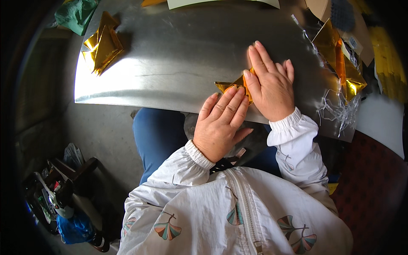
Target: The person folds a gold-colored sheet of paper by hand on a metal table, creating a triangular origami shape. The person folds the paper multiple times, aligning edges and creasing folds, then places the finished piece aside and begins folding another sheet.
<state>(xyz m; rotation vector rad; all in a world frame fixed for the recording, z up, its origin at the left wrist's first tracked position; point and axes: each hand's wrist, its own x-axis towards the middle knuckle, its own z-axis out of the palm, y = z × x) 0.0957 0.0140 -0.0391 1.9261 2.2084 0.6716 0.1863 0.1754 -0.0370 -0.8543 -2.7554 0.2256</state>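
A small folded piece of gold foil paper [222, 86] lies near the front edge of a shiny metal tabletop [170, 72], mostly covered by my hands. My left hand [223, 121] rests its straight fingertips on the near side of the foil. With fingers stretched out flat, my right hand [271, 87] presses on the table, its thumb and palm side over the foil's right part. Neither hand grips anything. At the left end of the table stands a bundle of folded gold foil [106, 44]. More folded gold foil [340, 59] sits at the right.
Thin whitish plastic strands [338, 108] hang at the table's right edge, near a dark red patterned surface [369, 178]. A green plastic bag [76, 16] is at the far left corner. Pale paper [223, 3] lies at the far edge. A blue bag [75, 227] sits low at left.
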